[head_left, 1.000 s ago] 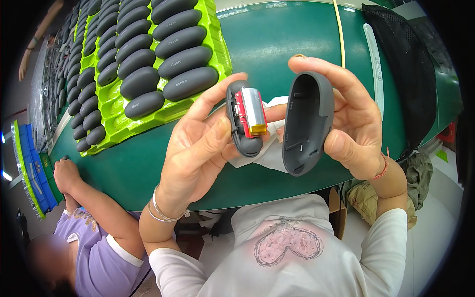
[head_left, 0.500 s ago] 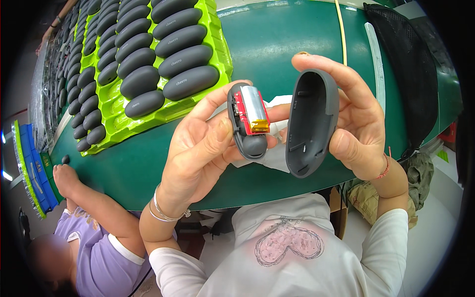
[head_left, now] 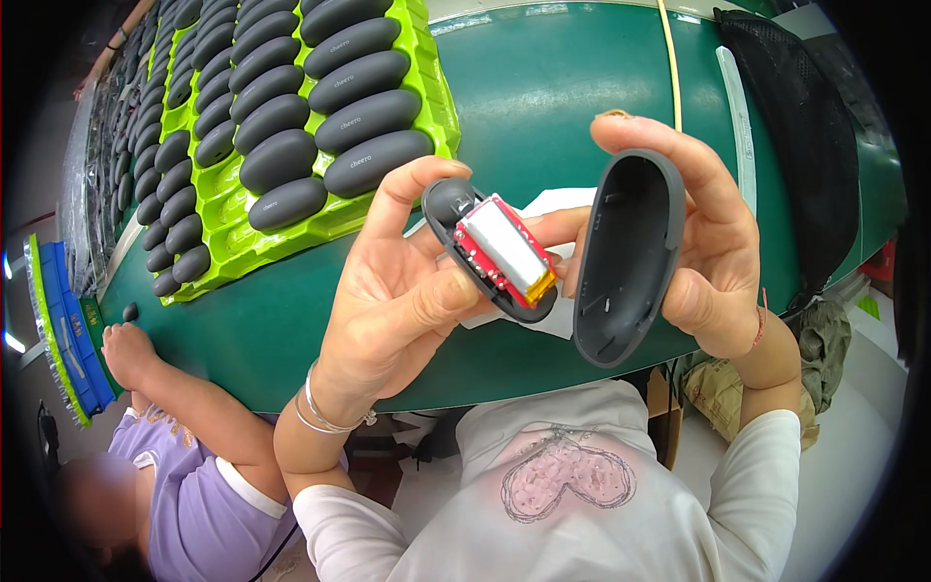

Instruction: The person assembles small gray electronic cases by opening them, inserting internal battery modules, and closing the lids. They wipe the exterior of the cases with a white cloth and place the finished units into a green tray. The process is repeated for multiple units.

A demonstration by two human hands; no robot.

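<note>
In my left hand (head_left: 393, 301) is an oval dark grey inner case part (head_left: 448, 206), gripped between thumb and fingers. It carries a red circuit board (head_left: 469, 254) with a silver battery cell (head_left: 506, 250) on top and yellow tape at the cell's lower end. My right hand (head_left: 713, 242) holds a hollow dark grey oval case shell (head_left: 626, 257) by its outer side, its open face toward me. The two parts are apart, with a small gap between them. Fingers of the right hand reach behind the shell toward the inner part.
A bright green tray (head_left: 242, 254) filled with rows of dark grey oval cases stands at the left on the green table (head_left: 543, 97). White paper (head_left: 567, 204) lies under my hands. A co-worker's hand (head_left: 126, 354) rests at the far left beside a blue tray (head_left: 78, 339).
The inner part with the board and battery has turned in my left hand, its lower end swinging right. The shell has shifted slightly right and down with my right hand.
</note>
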